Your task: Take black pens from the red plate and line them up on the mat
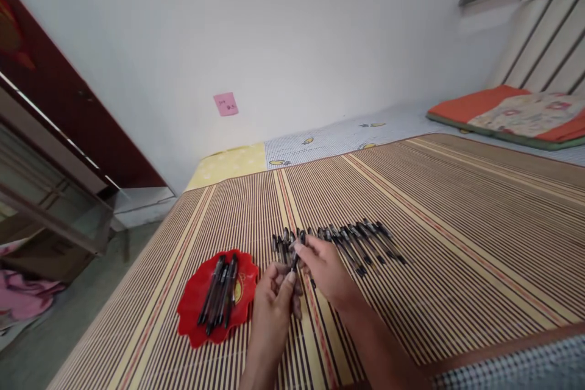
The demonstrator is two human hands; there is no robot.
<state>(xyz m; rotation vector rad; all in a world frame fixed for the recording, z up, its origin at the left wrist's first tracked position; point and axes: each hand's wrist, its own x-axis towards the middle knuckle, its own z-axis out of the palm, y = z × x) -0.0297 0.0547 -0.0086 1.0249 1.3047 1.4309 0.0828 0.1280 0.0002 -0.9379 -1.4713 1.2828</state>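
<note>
Well inside far mat edge (315, 166), pen (295, 261) in both hands (326, 268)

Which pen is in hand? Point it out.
The pen held between the left hand and right hand; the other pens lie on the red plate or mat.

The left hand (274, 295) and the right hand (326, 269) are both seen bare, as is the right forearm (379, 341), which is tapered toward the wrist (350, 301).
</note>
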